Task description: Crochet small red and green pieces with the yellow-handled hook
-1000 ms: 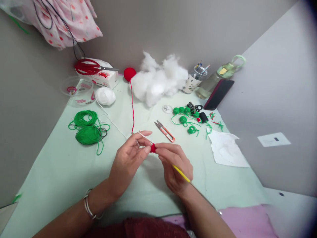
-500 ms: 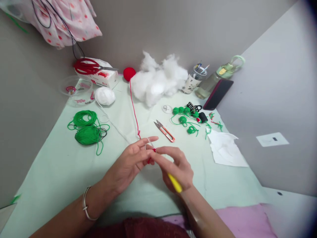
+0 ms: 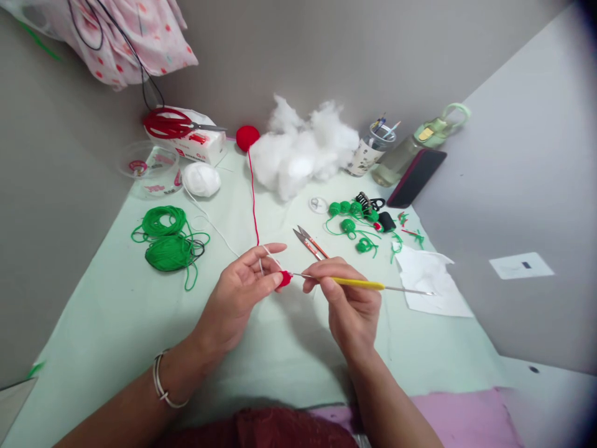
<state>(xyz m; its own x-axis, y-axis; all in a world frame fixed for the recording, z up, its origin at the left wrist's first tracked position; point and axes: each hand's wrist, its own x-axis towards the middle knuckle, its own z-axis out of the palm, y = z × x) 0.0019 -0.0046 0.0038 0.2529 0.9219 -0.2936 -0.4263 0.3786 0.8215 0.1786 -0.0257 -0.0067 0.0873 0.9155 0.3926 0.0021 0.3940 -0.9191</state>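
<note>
Between thumb and fingers, my left hand (image 3: 242, 286) pinches a small red crochet piece (image 3: 284, 279). White yarn (image 3: 219, 232) runs from the white ball (image 3: 201, 179) and loops over my raised left index finger. Red yarn (image 3: 254, 205) stretches from the red ball (image 3: 247, 138) to the same hand. My right hand (image 3: 347, 302) grips a crochet hook (image 3: 359, 283) by its yellow handle, held nearly level. Its thin metal tip meets the edge of the red piece; a second metal end sticks out to the right. Orange-handled thread snips (image 3: 310, 242) lie just beyond my right fingers.
Green yarn (image 3: 170, 249) lies at the left. White stuffing (image 3: 303, 152) is piled at the back, beside a pen cup (image 3: 368, 152), a bottle (image 3: 396, 155) and a leaning phone (image 3: 416, 178). Green crocheted balls (image 3: 347, 225) and white paper (image 3: 433, 280) lie right. Red scissors (image 3: 170, 123) rest on a box (image 3: 205, 146).
My right hand has shifted right and turned, bringing the hook from pointing down toward me to nearly level. The red piece now shows more clearly at my left fingertips.
</note>
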